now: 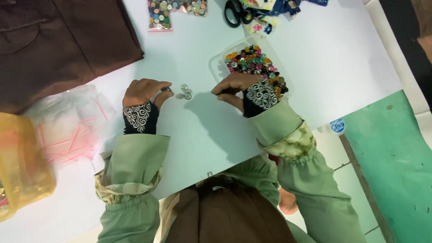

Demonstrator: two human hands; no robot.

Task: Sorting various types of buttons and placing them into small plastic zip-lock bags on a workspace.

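While we look down from the head camera, our left hand (143, 91) rests on the white table (198, 130) with its fingers curled in, and the fingertips seem to pinch one small silver button (167, 89); the grip is too small for us to be sure. Our right hand (235, 85) is closed loosely, knuckles up, at the near edge of a clear plastic box (217, 60) heaped with coloured buttons (254, 63). Whether it holds anything we cannot tell, since the fingers hide the palm. Between our hands lie a few loose silver buttons (185, 91), touching one another, just beside the left fingertips and a little apart from the right.

We judge the loose buttons the likeliest trouble: small, round and on a smooth top, they could roll or be swept off by one of our wide green sleeves (135, 157). The box stands close under our right wrist, so a careless lift could tip it and spill its heap.

As for the surface, it is plain, white and flat. On it we see a brown cloth (58, 40) at the far left, small clear bags (67, 126) with pink strips, a yellow tub (18, 166), a bag of mixed buttons (162, 15), black scissors (236, 12) and patterned fabric scraps (274, 9). To the right lies pale tiled floor (351, 180) and a green slab (396, 166).
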